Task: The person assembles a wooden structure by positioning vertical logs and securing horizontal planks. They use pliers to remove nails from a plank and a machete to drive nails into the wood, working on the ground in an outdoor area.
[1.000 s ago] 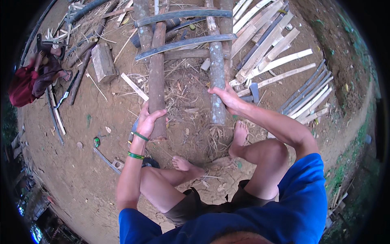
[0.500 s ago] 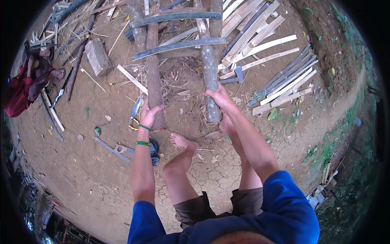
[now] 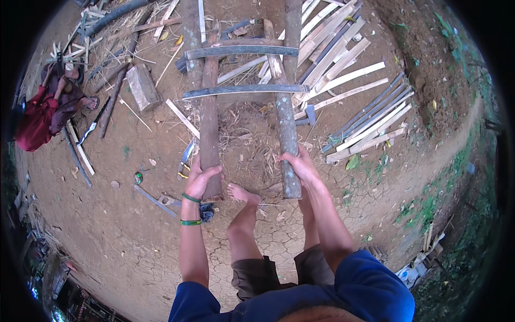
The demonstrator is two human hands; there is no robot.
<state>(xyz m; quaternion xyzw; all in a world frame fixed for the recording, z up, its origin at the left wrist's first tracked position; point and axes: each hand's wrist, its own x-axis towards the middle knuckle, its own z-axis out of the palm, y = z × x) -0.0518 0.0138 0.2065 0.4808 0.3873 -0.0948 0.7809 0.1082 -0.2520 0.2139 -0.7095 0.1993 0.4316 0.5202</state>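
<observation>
1. Evidently, we were at a holding step: both hands had the near end of a wooden frame [image 3: 210, 121], which lay above the middle of the dirt ground [image 3: 134, 241] and ran away toward its far edge.
2. We had our left hand [image 3: 198, 181] clasped around the left pole [image 3: 210, 142] near its cut end, thumb across the top, most of the fingers hidden beneath.
3. We gripped the right pole [image 3: 286, 137] likewise with our right hand [image 3: 301, 167], thumb over the bark and the other fingers largely out of sight.
4. Between the poles we saw a lower dark strip [image 3: 247, 90], an upper dark strip [image 3: 241, 50] and a wooden crossbar [image 3: 247, 99]; we could not tell how they were fastened.
5. Split lengths [image 3: 362, 71] lay toward the ground's right edge, while a squared block [image 3: 143, 87] and a person in maroon [image 3: 40, 121] were toward its far left corner.
6. Any next move, we judged, called for an even pull or lift from both hands, the poles kept level, and care for the bare foot [image 3: 240, 193] near the left pole's end.
</observation>
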